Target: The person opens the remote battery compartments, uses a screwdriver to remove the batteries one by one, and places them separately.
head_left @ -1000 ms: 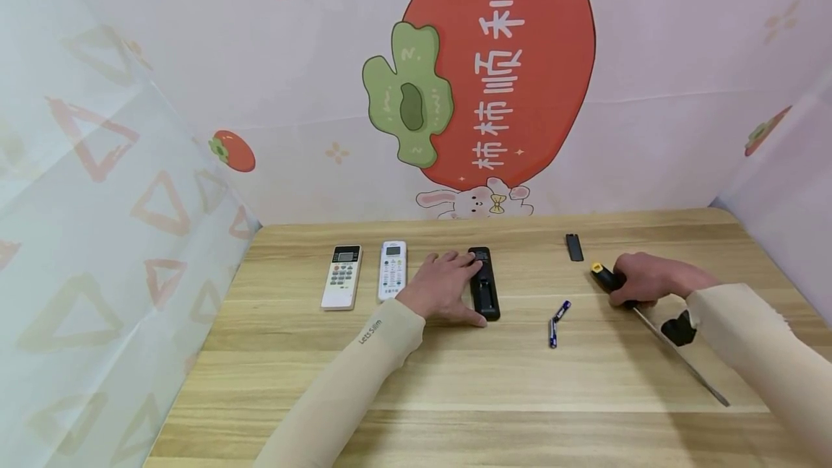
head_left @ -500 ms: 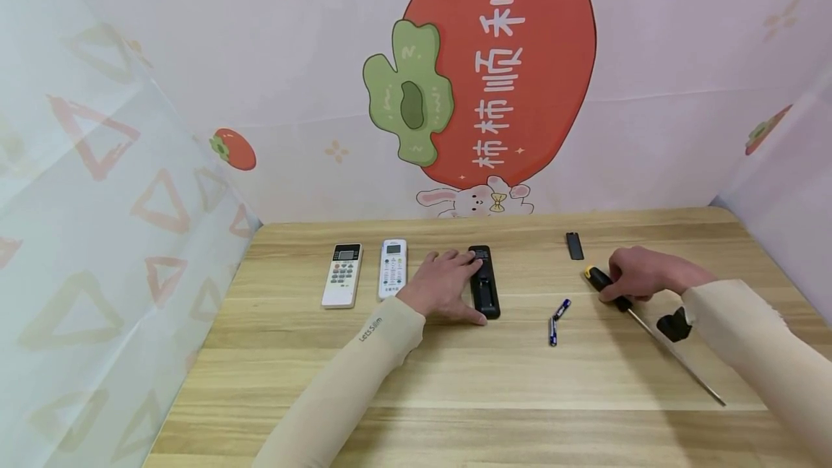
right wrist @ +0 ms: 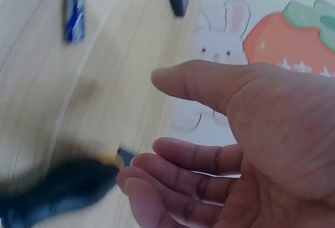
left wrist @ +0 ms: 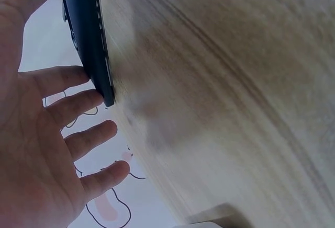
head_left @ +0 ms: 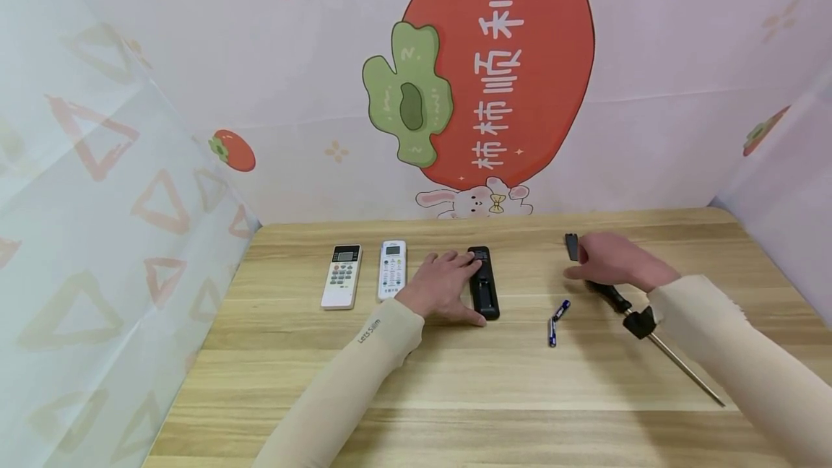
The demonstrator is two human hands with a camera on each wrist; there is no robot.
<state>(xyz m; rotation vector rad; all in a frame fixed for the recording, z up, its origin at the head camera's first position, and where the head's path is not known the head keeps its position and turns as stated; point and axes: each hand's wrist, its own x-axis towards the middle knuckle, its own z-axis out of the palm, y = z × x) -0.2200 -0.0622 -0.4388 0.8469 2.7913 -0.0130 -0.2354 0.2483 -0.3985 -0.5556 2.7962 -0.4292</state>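
My left hand rests at the near-left side of a black remote control, fingertips and thumb touching its edge. The remote lies face down with its battery bay uncovered. In the left wrist view the fingers are fairly straight against the remote's side. My right hand hovers above the handle of a long screwdriver, which lies on the table. Thumb and fingers are apart and hold nothing in the right wrist view. Close by is a small black battery cover, partly hidden by that hand.
Two blue batteries lie between the remote and the screwdriver. Two white remotes, one wider and one slimmer, lie left of the left hand. A printed backdrop stands behind the wooden table.
My right hand has let go of the screwdriver handle and moved left and away from me, toward the battery cover. The left hand and the black remote have stayed still.
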